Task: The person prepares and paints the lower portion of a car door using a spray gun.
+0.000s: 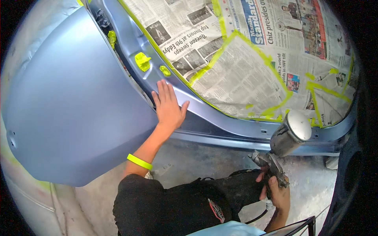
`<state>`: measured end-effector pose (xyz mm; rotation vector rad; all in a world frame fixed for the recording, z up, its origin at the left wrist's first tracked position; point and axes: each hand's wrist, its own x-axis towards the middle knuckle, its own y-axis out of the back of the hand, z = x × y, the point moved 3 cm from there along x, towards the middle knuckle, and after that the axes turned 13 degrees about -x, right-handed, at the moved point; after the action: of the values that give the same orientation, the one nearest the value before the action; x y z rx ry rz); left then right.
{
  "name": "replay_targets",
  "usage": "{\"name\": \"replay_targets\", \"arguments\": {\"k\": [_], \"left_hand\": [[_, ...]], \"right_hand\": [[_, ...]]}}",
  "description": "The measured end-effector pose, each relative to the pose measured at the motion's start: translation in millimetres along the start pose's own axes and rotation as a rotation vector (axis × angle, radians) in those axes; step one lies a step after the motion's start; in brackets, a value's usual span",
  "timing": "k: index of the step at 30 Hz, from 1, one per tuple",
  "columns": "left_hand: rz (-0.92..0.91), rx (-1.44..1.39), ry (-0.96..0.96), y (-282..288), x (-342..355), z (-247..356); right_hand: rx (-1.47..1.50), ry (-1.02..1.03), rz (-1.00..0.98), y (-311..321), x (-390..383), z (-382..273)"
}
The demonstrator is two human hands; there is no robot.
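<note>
At the lower edge, a light blue shape (230, 229) stands nearest, its nature unclear. Just beyond it, the right hand (278, 192) has its grip clenched around the handle of a spray gun (275, 163), whose grey cup (289, 134) tilts up and to the right, in front of the sill; a dark hose (258, 217) runs down from the handle. To the left spreads a black shirt (173, 204), with the pale floor (189, 155) beyond. The left hand (168, 108), a yellow band (139, 161) about its wrist, is laid palm down on the blue-grey car frame (244, 126); its grip is released, the fingers extended and holding nothing. Left of this hand, a panel (75, 98) of matching colour curves outward. Past the fingertips, two yellow wads (142, 61) sit on the frame. Farther off, newspaper (240, 78) edged and crossed with yellow tape (264, 58) covers the space within the frame.
</note>
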<state>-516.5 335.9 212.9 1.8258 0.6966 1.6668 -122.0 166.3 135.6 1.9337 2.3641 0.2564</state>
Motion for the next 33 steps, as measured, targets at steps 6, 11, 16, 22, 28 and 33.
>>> {"name": "replay_targets", "arguments": {"k": [6, 11, 16, 22, 28, 33], "left_hand": [[-0.265, -0.109, -0.209, 13, -3, -11], [0.07, 0.078, -0.211, 55, 48, -10], [0.119, 0.083, -0.175, 43, 44, -13], [0.155, -0.08, -0.191, 53, 61, -11], [0.096, -0.034, -0.345, 52, 57, -38], [0.142, 0.009, -0.215, 42, 45, -42]], "right_hand": [[0.013, -0.041, -0.025, 3, -1, 3], [-0.061, 0.013, -0.073, 1, -1, 1], [-0.077, -0.021, -0.089, -1, -1, -1], [-0.052, -0.008, -0.052, -5, -1, -5], [-0.069, 0.004, -0.087, -5, 0, -3], [-0.073, 0.011, -0.1, -5, 1, -2]]}}
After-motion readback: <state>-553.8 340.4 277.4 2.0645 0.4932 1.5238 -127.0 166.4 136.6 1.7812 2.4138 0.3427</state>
